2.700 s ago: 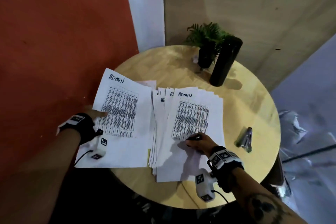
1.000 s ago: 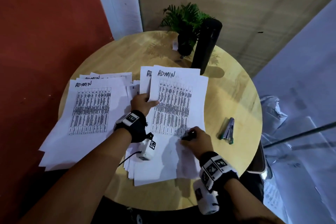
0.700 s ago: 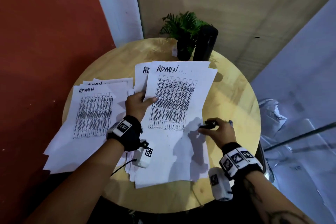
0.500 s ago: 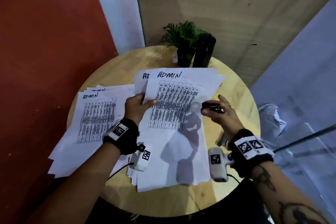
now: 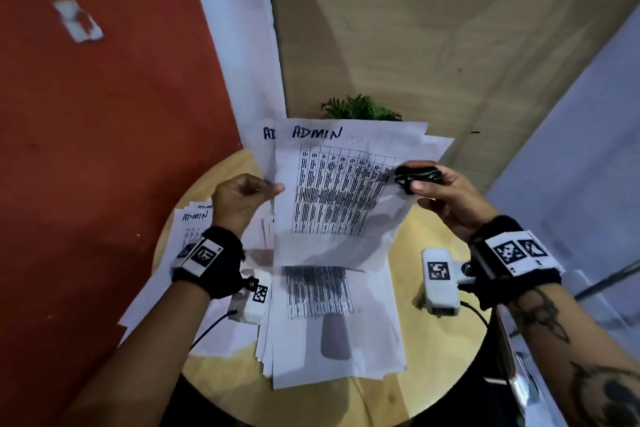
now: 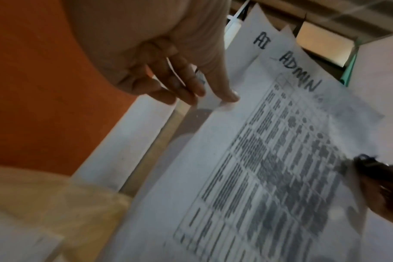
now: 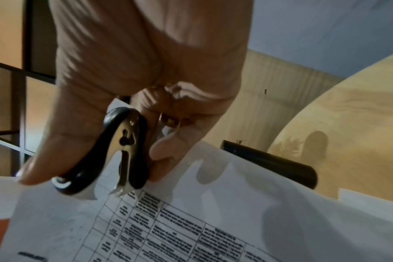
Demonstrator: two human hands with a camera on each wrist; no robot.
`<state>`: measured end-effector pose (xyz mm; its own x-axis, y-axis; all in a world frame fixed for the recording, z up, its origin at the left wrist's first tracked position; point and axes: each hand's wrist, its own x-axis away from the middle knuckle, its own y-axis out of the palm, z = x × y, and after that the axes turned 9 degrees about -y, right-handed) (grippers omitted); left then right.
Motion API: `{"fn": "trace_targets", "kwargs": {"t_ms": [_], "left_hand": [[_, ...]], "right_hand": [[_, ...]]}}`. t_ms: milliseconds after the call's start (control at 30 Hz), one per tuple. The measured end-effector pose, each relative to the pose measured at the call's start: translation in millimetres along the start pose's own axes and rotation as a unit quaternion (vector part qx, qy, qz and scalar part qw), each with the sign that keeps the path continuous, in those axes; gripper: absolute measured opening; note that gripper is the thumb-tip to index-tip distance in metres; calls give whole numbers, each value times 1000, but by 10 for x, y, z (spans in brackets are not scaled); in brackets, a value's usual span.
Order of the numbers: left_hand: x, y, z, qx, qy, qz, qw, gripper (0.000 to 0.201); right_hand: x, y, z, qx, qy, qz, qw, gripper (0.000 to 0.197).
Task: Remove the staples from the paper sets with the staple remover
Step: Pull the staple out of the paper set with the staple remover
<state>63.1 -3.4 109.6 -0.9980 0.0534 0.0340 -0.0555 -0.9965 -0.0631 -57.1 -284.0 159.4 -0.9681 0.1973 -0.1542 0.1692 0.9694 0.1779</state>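
Above surface (image 5: 433, 350): paper set (image 5: 339, 191) now lifted off stack, left hand (image 5: 239, 198) pinching edge; right hand (image 5: 446, 198) gripping staple remover (image 5: 417, 175), brought alongside; staple pull likely next.

The black staple remover (image 7: 126, 150) has glossy plastic grips around shiny metal claws. The white printed paper set (image 5: 343, 191) looks matt and thin. The round pale wooden table (image 5: 440, 357) is smooth, faintly sheened.

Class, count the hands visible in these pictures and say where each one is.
2. The left hand pinches the lifted paper set at its left edge; the right hand grips the staple remover at its right edge.
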Motion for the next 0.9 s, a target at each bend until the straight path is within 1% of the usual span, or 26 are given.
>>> {"fn": "trace_targets", "kwargs": {"t_ms": [33,67,100,133,167,200,233,300,400,500,633,667,700,767,800,833,867,900], "left_hand": [[-32,-47,81,-8,15,30,999,25],[-43,-81,207,-14,22,38,999,33],[-42,-87,332,-13,25,19,999,45],[-30,-76,464,10,27,-23,999,54],[16,-61,611,35,34,-70,996,55],[65,-33,719,54,45,-111,991,48],[114,-12,825,61,56,-131,988,39],[187,29,944,76,67,-140,985,29],[271,59,1043,91,81,-130,984,26],[364,89,1120,95,99,-101,985,17],[478,99,1220,82,136,-69,985,2],[517,110,1254,85,147,-64,983,2],[550,119,1279,90,153,-63,982,5],[592,134,1325,94,162,-62,980,4],[609,138,1342,94,165,-62,980,4],[626,145,1357,96,168,-62,979,3],[636,152,1363,97,170,-62,979,4],[664,163,1384,94,173,-64,978,4]], "right_hand": [[7,7,-69,4,-3,-5,1000,68],[11,24,-151,9,-6,-9,1000,68],[17,28,-212,16,-7,-13,1000,69],[27,39,-272,23,-8,-14,1000,69],[40,56,-337,27,-11,-17,999,70],[59,68,-378,27,-13,-17,999,70],[79,84,-435,24,-19,-17,999,70],[122,104,-513,13,-26,-18,999,70],[193,130,-605,3,-32,-16,999,70],[254,149,-627,-2,-31,-2,1000,73],[321,196,-659,2,-39,9,999,89],[328,222,-670,0,-47,24,999,92],[323,248,-666,-5,-65,51,997,92],[305,332,-673,4,-145,134,980,84],[294,391,-683,28,-201,175,963,74],[306,474,-724,71,-265,203,940,62],[313,581,-779,127,-320,209,915,53],[318,698,-842,179,-363,194,894,48]]}}
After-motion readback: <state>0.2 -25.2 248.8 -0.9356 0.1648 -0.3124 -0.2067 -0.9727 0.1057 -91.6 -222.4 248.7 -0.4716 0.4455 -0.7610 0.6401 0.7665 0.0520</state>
